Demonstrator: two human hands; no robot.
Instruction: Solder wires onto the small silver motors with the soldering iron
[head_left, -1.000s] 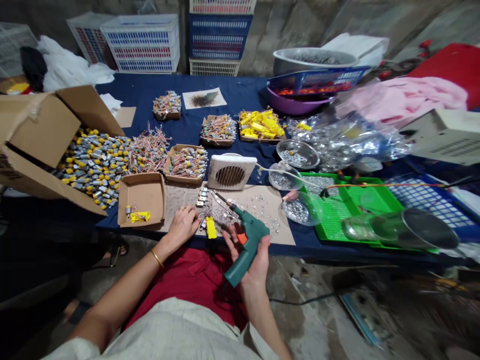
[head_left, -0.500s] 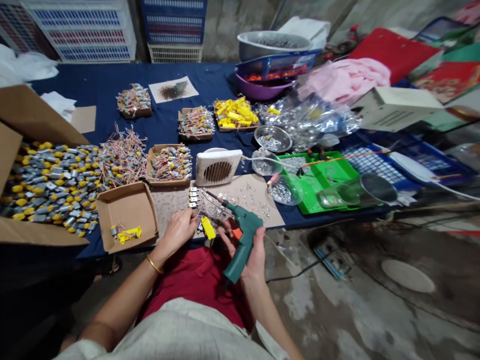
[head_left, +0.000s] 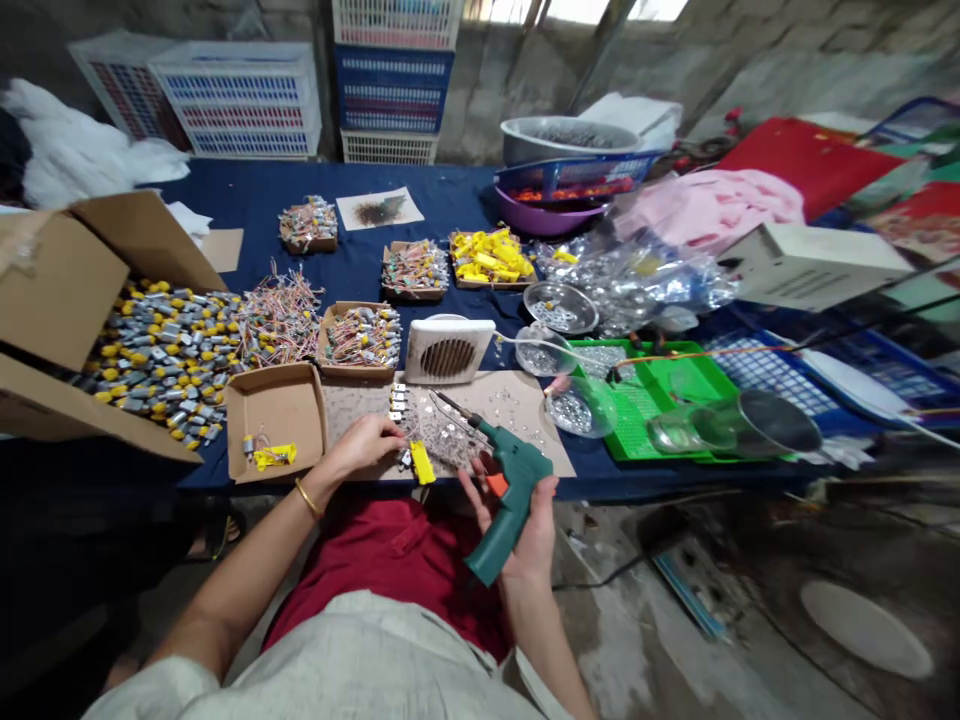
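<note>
My right hand point(head_left: 534, 535) is wrapped round the handle of a green soldering gun point(head_left: 519, 470), with its orange trigger beside the fingers. The gun's thin tip points up and left over a cardboard sheet point(head_left: 551, 440) strewn with small metal bits. At the sheet's front edge, my left hand point(head_left: 367, 447) is closed in a pinch; what sits between the fingertips is too small to make out. Just right of those fingertips lies a yellow plastic part point(head_left: 422, 462), with a small metal piece next to it. Several white-faced small pieces point(head_left: 397, 402) stand in a row beyond the left hand.
A small white fan point(head_left: 450, 352) stands behind the sheet. To the left are a shallow cardboard tray point(head_left: 279, 408) and a large box of motors point(head_left: 161, 350). Right of the sheet sit a bowl of metal bits point(head_left: 574, 412) and a green basket point(head_left: 637, 375).
The camera view has shifted, so the table and hands appear lower and farther right. Both hands keep nearly the same pose, the right still gripping the soldering gun.
</note>
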